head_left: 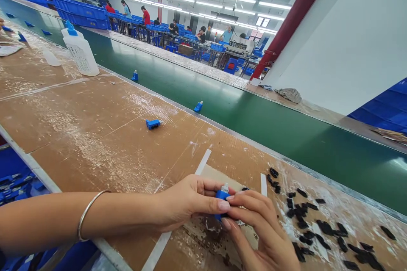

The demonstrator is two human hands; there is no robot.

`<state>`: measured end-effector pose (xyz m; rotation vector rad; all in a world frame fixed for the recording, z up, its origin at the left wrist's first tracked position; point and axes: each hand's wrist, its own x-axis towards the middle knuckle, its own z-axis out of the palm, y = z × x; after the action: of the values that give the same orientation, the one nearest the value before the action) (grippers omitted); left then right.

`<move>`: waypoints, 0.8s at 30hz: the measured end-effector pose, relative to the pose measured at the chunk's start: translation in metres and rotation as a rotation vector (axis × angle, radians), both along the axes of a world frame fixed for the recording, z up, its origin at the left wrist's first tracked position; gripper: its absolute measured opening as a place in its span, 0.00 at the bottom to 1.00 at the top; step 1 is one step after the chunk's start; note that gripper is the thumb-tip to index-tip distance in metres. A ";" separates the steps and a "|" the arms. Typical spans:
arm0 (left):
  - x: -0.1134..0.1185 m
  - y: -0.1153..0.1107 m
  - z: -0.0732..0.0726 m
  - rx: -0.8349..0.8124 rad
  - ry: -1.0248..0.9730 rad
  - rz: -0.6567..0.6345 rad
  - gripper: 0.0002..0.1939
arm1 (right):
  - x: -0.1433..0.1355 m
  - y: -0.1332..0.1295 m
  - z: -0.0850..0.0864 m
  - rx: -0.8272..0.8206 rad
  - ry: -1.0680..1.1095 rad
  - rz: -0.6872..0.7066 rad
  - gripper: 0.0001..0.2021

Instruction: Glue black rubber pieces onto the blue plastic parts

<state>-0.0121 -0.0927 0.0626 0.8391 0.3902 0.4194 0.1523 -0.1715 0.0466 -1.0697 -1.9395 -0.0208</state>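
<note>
A small blue plastic part with a clear tip (pixel 222 195) is pinched between both hands, its tip pointing up. My left hand (pixel 190 199) grips it from the left with thumb and fingers. From the right, my right hand (pixel 260 228) closes its fingertips on the same part. Under the hands lies a stained beige sheet (pixel 219 173) with white tape strips (pixel 203 161) beside it. Several small black pieces (pixel 302 211) are scattered to the right of my right hand. Another blue part (pixel 153 124) rests on the brown tabletop (pixel 104 135) ahead.
Beyond the table runs a green conveyor belt (pixel 241 110) carrying blue parts (pixel 135 76), one (pixel 199 106) at its near edge. A white bottle with a blue cap (pixel 81 51) stands at left. Below left, a blue bin (pixel 19 165) holds many blue parts. People work in the background.
</note>
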 end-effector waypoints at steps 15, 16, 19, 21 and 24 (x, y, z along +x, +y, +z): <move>-0.012 0.048 -0.001 0.140 -0.083 0.046 0.14 | 0.081 -0.009 0.002 -0.679 -0.218 -0.522 0.14; -0.013 0.049 -0.001 0.132 -0.108 0.032 0.14 | 0.089 -0.010 -0.002 -0.708 -0.288 -0.572 0.15; -0.013 0.046 -0.002 0.194 -0.132 -0.009 0.13 | 0.096 -0.011 -0.015 -0.781 -0.424 -0.708 0.20; -0.013 0.044 -0.001 0.301 -0.079 0.003 0.14 | 0.092 -0.010 -0.018 -0.777 -0.478 -0.720 0.21; -0.011 0.043 -0.003 0.401 0.004 0.025 0.20 | 0.083 -0.008 -0.020 -0.722 -0.508 -0.691 0.20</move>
<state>-0.0233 -0.0496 0.0592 1.2259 0.3241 0.5289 0.2357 -0.1794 0.0267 -2.3716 -1.9389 0.0319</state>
